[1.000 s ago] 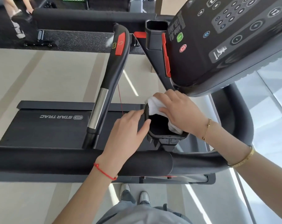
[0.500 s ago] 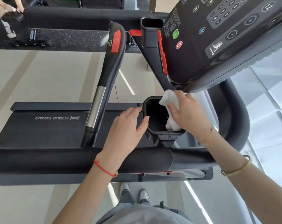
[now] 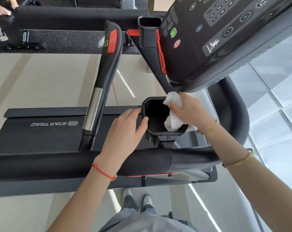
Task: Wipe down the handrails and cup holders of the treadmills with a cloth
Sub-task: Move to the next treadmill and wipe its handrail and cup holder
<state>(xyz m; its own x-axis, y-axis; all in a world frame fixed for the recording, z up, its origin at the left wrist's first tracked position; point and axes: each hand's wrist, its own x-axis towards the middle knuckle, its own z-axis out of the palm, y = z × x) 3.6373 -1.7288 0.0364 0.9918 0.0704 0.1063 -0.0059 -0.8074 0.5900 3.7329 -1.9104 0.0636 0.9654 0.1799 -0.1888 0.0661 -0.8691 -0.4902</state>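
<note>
— Two hands at the near cup holder (image 3: 158, 129), which sits just below the console (image 3: 225, 39). Status, L hand?

— L hand (image 3: 125, 129): fingers curled round the holder's left rim, thumb on its edge, gripping it. Red cord on that wrist.

— R hand?

— R hand (image 3: 190, 111): fingers closed on a white cloth (image 3: 173, 114), bunched. Cloth lies over the holder's right rim; lower part hangs inside against the right wall.

— Handrails?

— Front rail (image 3: 58, 159) crosses under both forearms; neither hand touches it. Side grip (image 3: 106, 67) w/ red pad stands left of the holder, apart.

— Other holder?

— 2nd holder (image 3: 148, 30) at far side of console, untouched.
</note>
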